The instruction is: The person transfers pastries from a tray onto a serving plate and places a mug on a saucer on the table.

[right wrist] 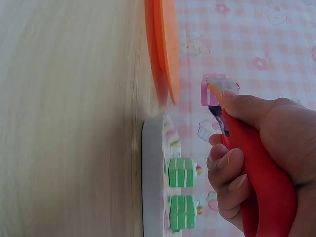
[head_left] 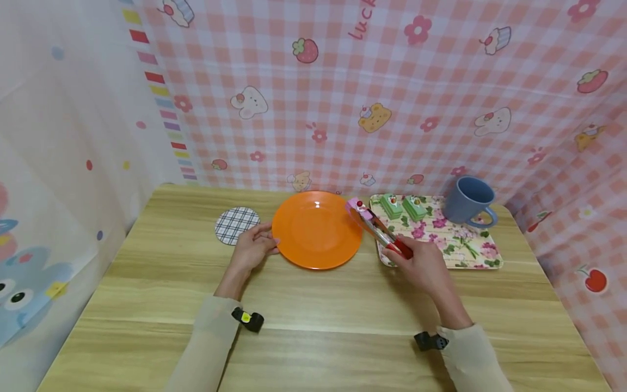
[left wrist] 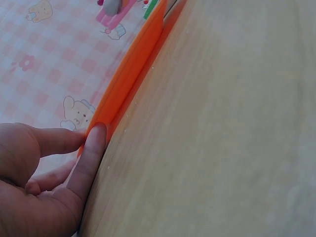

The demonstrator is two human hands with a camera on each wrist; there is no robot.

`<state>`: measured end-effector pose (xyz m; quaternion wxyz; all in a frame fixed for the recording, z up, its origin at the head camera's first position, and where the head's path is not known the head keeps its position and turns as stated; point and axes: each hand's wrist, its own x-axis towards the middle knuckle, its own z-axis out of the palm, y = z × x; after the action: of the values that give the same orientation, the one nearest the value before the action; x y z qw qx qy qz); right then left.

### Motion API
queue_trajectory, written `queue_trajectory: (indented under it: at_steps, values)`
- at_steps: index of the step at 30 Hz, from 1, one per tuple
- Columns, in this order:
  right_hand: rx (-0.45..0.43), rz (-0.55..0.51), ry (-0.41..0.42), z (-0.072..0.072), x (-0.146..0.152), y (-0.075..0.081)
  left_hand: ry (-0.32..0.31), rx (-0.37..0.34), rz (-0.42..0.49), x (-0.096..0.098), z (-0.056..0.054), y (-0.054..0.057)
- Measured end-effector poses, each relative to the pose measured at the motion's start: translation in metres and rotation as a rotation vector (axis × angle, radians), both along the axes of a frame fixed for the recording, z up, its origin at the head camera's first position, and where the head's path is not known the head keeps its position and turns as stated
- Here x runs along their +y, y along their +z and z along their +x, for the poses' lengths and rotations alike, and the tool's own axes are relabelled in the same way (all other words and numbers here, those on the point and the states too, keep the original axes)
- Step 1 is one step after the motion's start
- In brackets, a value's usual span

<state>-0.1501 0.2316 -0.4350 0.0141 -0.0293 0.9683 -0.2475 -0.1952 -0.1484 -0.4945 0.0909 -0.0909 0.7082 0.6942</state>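
The small pink block-shaped toy cake slice with a red berry on top (head_left: 359,208) is held up in the tips of the red-handled metal tongs (head_left: 381,233), raised above the table by the right edge of the round glossy orange plate (head_left: 317,231), between it and the floral rectangular tray (head_left: 462,258). It looks light and fairly firm, though whether it would give under a squeeze cannot be told; its smooth faces may slip or twist if pinched off-centre, and the berry and topping look like the delicate part. The best hold is probably across the flat sides, low and clear of the topping, with mild pressure. The right hand (head_left: 425,265) has its fingers curled round the red handles, thumb laid forward along one of them, with the forearm reaching up from the lower right. The left hand (head_left: 252,247), its arm reaching from the lower left, pinches the plate's left rim between thumb and fingers.
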Motion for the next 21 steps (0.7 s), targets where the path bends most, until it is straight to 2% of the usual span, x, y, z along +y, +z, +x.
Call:
queue_trajectory:
  at_steps: [13,21]
  values:
    - [0.007,-0.021,0.047,-0.004,-0.029,-0.005,0.003,0.002,-0.006,0.001,-0.001,0.0]
    - [-0.037,-0.044,0.056,-0.005,-0.049,-0.008,-0.002,0.002,-0.006,-0.001,0.001,0.0]
